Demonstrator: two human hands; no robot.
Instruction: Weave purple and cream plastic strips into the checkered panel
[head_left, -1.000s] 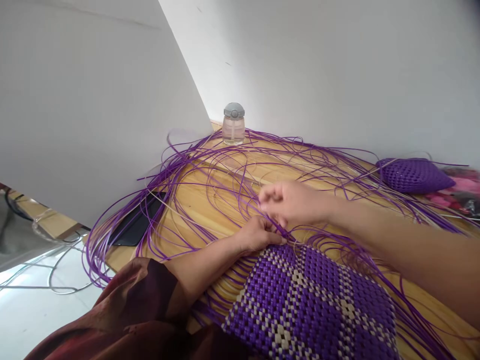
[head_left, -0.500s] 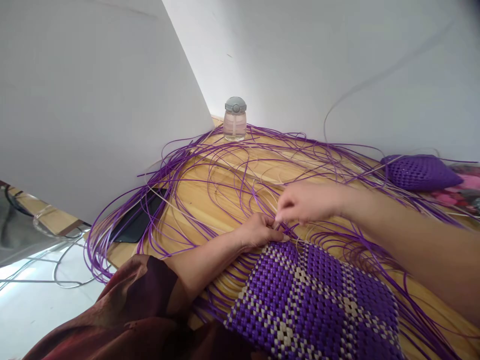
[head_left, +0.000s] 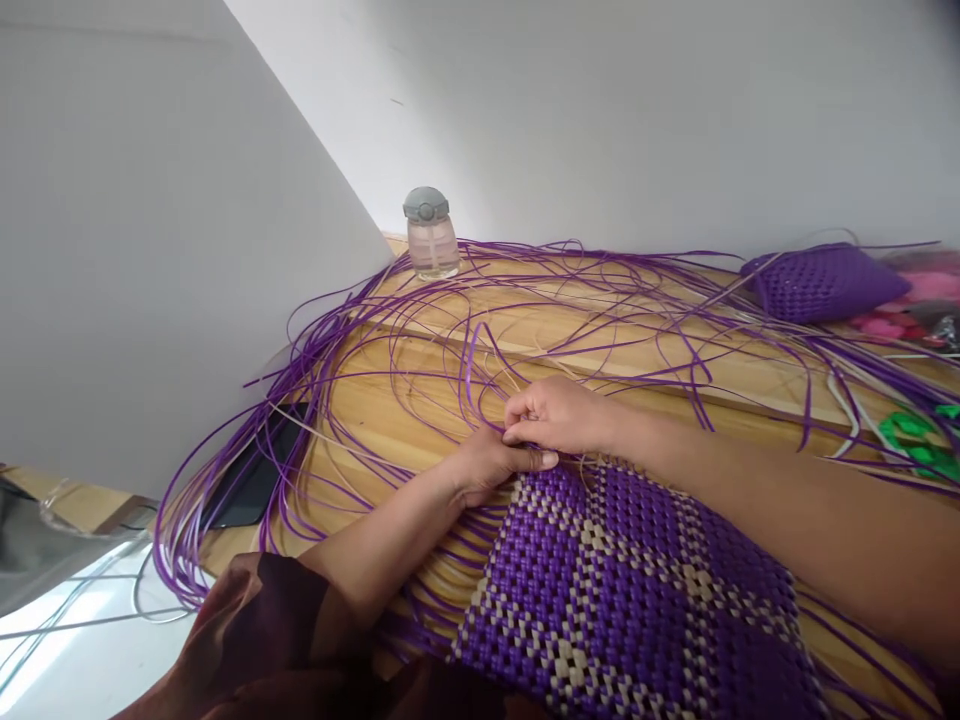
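A woven purple and cream mat lies in front of me, with long loose strands fanning out from its edges. At its far edge my left hand is closed, thumb pressed along the weave, pinching purple strands. Close against it, my right hand is closed in a pinch on a purple strand that loops up just beyond the fingers. The fingertips of both hands nearly meet, and they partly hide the strand ends between them.
Loose purple strands spread over the wooden table toward the walls. A lidded bottle stands at the back corner. A dark flat object lies left under strands. A purple woven piece and green scraps are at right.
My right hand has moved down and left, right up to my left hand. A purple strand now loops up beyond the fingers. The camera view has shifted slightly, showing green scraps at right.
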